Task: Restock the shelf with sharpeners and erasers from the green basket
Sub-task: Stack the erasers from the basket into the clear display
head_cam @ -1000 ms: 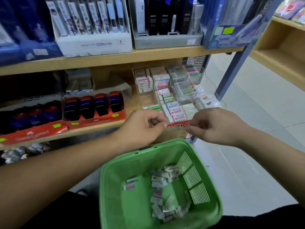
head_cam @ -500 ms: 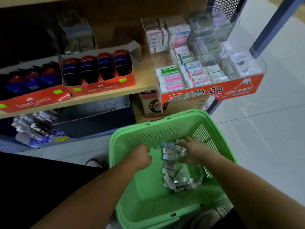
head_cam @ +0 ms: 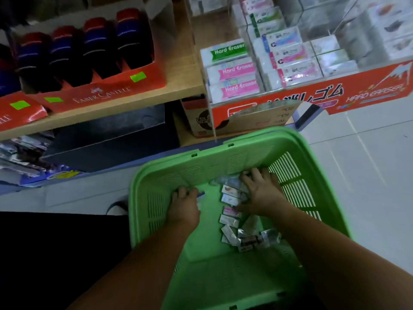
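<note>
A green basket (head_cam: 212, 153) sits low in front of me, with several small wrapped erasers (head_cam: 230, 220) loose on its floor. My left hand (head_cam: 185, 204) is inside it, fingers curled round one small eraser by the left of the pile. My right hand (head_cam: 261, 193) lies spread over the erasers at the far side, fingers straight and touching them. On the wooden shelf (head_cam: 183, 70) above, a clear display case (head_cam: 312, 95) holds rows of Hard Eraser packs (head_cam: 232, 70). To its left, a red Faber-Castell tray holds dark sharpeners (head_cam: 100, 48).
Under the shelf stand a cardboard box (head_cam: 196, 119) and a dark box (head_cam: 111, 139). Packaged goods (head_cam: 22, 157) lie at the lower left. Pale tiled floor (head_cam: 368, 164) spreads to the right. A shoe tip (head_cam: 117, 208) shows left of the basket.
Both hands dropped from the eraser display down into the basket. My view tilted down and closer. The right hand has spread over the far erasers and the left has closed on one.
</note>
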Demonstrator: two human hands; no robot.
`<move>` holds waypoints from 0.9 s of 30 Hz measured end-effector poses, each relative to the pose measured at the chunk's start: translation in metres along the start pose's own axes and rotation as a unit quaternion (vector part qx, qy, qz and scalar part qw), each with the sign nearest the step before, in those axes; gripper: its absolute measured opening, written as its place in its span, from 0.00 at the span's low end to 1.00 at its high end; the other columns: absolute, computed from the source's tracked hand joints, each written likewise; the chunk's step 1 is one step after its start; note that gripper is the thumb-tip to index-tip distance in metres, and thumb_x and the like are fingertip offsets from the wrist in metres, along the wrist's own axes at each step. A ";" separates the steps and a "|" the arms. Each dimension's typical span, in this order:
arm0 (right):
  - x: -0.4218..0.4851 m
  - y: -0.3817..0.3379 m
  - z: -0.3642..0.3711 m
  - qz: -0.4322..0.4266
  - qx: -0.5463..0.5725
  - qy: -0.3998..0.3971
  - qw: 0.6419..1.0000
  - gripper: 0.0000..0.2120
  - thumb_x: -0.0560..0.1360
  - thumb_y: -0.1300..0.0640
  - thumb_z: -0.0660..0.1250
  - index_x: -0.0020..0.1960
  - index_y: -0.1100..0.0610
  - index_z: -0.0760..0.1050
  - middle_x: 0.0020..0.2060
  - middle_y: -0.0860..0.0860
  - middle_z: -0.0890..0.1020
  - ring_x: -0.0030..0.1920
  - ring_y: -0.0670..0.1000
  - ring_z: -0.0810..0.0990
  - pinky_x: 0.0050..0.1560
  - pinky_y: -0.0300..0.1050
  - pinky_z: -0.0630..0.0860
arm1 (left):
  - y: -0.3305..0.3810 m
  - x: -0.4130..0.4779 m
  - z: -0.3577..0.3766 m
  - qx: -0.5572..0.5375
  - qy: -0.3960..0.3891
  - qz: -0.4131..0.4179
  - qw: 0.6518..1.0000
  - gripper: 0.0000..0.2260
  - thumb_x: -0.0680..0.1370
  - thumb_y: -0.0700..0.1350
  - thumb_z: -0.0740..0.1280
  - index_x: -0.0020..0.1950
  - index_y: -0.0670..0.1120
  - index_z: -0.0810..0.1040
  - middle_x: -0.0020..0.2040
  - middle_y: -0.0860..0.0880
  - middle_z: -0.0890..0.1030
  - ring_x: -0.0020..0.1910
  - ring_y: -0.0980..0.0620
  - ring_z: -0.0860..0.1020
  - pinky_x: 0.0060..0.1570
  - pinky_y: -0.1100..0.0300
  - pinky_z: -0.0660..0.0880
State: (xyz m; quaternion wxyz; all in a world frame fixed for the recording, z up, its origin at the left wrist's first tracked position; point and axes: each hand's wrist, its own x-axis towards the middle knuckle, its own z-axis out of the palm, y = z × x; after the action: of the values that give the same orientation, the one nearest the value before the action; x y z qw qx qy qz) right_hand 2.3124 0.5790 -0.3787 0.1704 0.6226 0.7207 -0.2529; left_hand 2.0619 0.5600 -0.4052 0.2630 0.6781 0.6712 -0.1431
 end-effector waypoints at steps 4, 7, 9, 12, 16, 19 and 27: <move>-0.003 -0.004 -0.008 0.010 -0.026 -0.038 0.999 0.41 0.70 0.26 0.69 0.75 0.46 0.64 0.70 0.54 0.70 0.70 0.59 0.69 0.73 0.56 0.60 | 0.002 0.005 0.000 0.021 -0.025 0.038 0.999 0.19 0.76 0.50 0.74 0.64 0.48 0.73 0.66 0.44 0.72 0.64 0.41 0.72 0.61 0.49 0.74; -0.009 -0.007 -0.011 0.018 0.024 -0.070 0.997 0.40 0.71 0.29 0.70 0.76 0.47 0.64 0.73 0.53 0.73 0.74 0.57 0.69 0.78 0.59 0.55 | 0.005 0.004 -0.003 -0.073 -0.084 -0.002 0.994 0.22 0.78 0.54 0.74 0.65 0.44 0.73 0.62 0.42 0.75 0.58 0.41 0.78 0.52 0.55 0.74; -0.016 -0.007 -0.003 0.031 0.084 -0.084 0.992 0.46 0.69 0.27 0.71 0.78 0.46 0.61 0.76 0.54 0.67 0.78 0.58 0.61 0.80 0.61 0.53 | 0.008 0.001 -0.002 -0.140 -0.129 -0.015 0.982 0.23 0.79 0.56 0.72 0.66 0.42 0.72 0.59 0.42 0.76 0.53 0.43 0.78 0.47 0.57 0.71; -0.031 -0.007 0.011 0.050 0.128 -0.077 0.987 0.49 0.66 0.22 0.69 0.77 0.47 0.61 0.78 0.53 0.60 0.79 0.62 0.56 0.80 0.62 0.55 | 0.018 -0.007 0.005 -0.195 -0.165 0.008 0.967 0.16 0.83 0.54 0.67 0.62 0.43 0.75 0.55 0.43 0.79 0.50 0.46 0.78 0.50 0.55 0.75; -0.048 -0.002 0.025 0.101 0.204 -0.149 0.962 0.44 0.65 0.26 0.74 0.72 0.47 0.68 0.70 0.54 0.73 0.67 0.59 0.76 0.71 0.61 0.74 | 0.035 -0.025 0.021 -0.247 -0.178 0.008 0.953 0.12 0.81 0.51 0.71 0.58 0.45 0.76 0.57 0.43 0.79 0.54 0.44 0.80 0.58 0.47 0.78; -0.058 -0.002 0.035 0.128 0.300 -0.193 0.925 0.33 0.66 0.32 0.78 0.62 0.47 0.72 0.58 0.51 0.81 0.58 0.56 0.81 0.65 0.58 0.79 | 0.044 -0.042 0.033 -0.318 -0.181 -0.022 0.930 0.17 0.76 0.51 0.76 0.59 0.49 0.74 0.59 0.46 0.79 0.54 0.47 0.81 0.59 0.46 0.80; -0.065 0.005 0.043 0.155 0.460 -0.207 0.850 0.34 0.72 0.39 0.76 0.69 0.57 0.74 0.61 0.55 0.80 0.58 0.55 0.81 0.55 0.50 0.80 | 0.058 -0.073 0.038 -0.424 -0.223 -0.122 0.869 0.32 0.73 0.45 0.80 0.71 0.53 0.66 0.57 0.50 0.80 0.52 0.49 0.81 0.52 0.50 0.81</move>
State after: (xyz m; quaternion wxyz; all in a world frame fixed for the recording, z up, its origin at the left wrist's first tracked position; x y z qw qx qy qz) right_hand 2.3253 0.5023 -0.3785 0.0470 0.6664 0.3643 -0.6489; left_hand 2.1210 0.4804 -0.3869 0.6484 0.3639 0.6683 -0.0238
